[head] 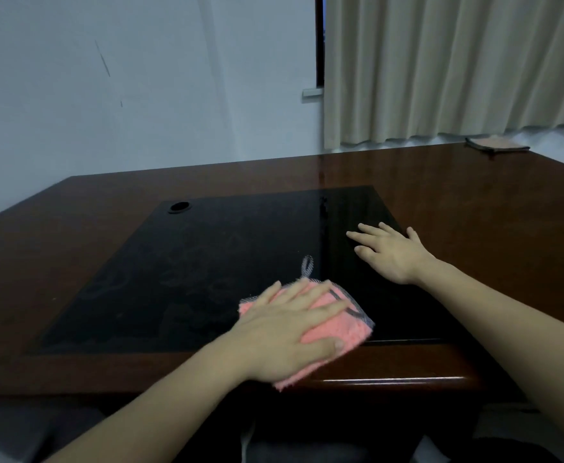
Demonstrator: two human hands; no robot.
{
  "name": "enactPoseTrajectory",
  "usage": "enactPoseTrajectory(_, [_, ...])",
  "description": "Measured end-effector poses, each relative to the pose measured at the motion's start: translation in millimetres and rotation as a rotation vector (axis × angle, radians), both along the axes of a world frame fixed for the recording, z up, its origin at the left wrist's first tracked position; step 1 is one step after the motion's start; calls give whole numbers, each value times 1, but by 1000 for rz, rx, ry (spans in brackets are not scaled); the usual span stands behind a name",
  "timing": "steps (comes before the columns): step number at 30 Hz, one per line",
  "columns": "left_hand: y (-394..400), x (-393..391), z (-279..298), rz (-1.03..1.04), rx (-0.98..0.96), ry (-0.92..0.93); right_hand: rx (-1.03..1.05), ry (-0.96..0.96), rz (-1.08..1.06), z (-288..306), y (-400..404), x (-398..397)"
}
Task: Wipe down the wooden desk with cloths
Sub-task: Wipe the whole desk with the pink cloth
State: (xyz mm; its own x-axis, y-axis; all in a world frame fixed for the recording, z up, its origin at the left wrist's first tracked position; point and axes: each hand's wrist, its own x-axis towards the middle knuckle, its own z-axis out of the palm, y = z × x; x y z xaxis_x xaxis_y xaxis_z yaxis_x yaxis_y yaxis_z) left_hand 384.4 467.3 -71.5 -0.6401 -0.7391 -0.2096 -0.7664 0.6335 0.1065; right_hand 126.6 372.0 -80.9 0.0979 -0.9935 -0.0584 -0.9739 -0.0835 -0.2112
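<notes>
Left hand (pixel 290 332) nearest, flat on pink cloth (pixel 320 342), fingers straight and spread, pressing it down on worktop (pixel 474 208) at 6 o'clock, near front edge; flat palm likely to keep the whole cloth in contact for wiping. Cloth straddles border of black inset panel (pixel 207 262) and wood rim; grey hanging loop sticks out toward 12. Right hand (pixel 391 252) at 3 o'clock of cloth, well apart, fingers straight and slightly apart, resting on panel's right edge, probably bracing. Panel shows faint smears, so wiping seems unfinished. Round cable hole (pixel 179 206) at 10 o'clock. Second cloth (pixel 496 143) lies at far 1 o'clock corner, unused. Glossy brown wood, white wall (pixel 107 95), beige curtain (pixel 457 68) behind.
</notes>
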Motion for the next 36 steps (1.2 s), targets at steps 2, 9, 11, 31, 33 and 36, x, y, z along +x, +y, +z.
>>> enactPoseTrajectory(2, [-30, 2, 1, 61, -22, -24, 8, -4, 2, 0, 0, -1])
enactPoseTrajectory(9, [-141, 2, -4, 335, -68, 8, 22, 14, -1, 1, -2, -1])
enactPoseTrajectory(11, [-158, -3, -2, 393, -70, 10, 22, 10, -1, 2, 0, 0])
enactPoseTrajectory(31, [-134, 69, -5, 273, -73, -13, -15, -18, 48, 1, -32, 72])
enactPoseTrajectory(33, [-165, 64, -8, 369, -86, 3, -18, -4, 47, 1, -30, 74])
enactPoseTrajectory(36, [-191, 48, -9, 479, -89, 7, -37, -13, 55, 1, -29, 78])
